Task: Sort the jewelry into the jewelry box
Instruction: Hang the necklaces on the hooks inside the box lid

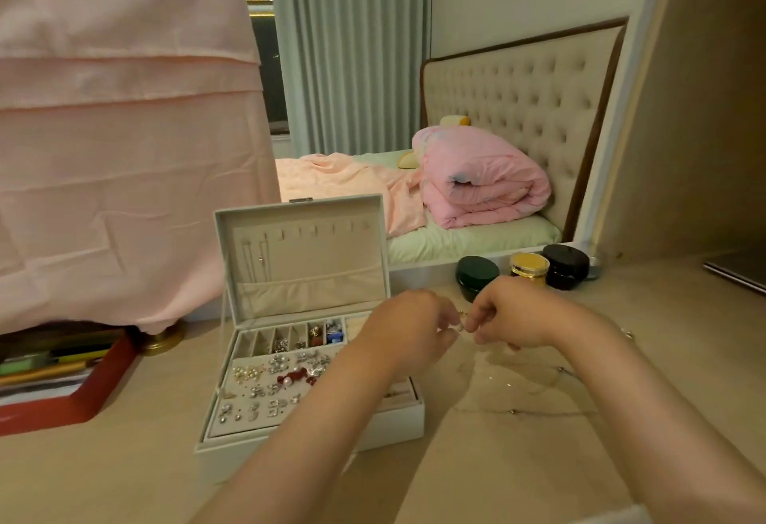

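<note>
Head view. An open box (398,424) stands on the worktop (124,474), its lid (306,258) upright with a thin chain (259,254) hanging inside at the left. The front tray carries earrings (265,391) in rows. The narrow compartments (290,339) behind hold small pieces, with a blue one at the right end.

The left hand (408,326) and the right hand (512,316) meet just right of the box, above the worktop. Each grip is closed, fingertips pinching one small metallic piece (460,325) between them. It is possibly a clasp or pendant, too small to tell. The left forearm crosses over the right half of the box.

More fine chains (539,411) lie loose on the worktop under the right forearm. Behind the hands stand a green jar (476,275), a gold-lidded jar (529,267) and a black jar (566,264), close together. A pink cloth (124,150) hangs at left above a red tray (83,399).
</note>
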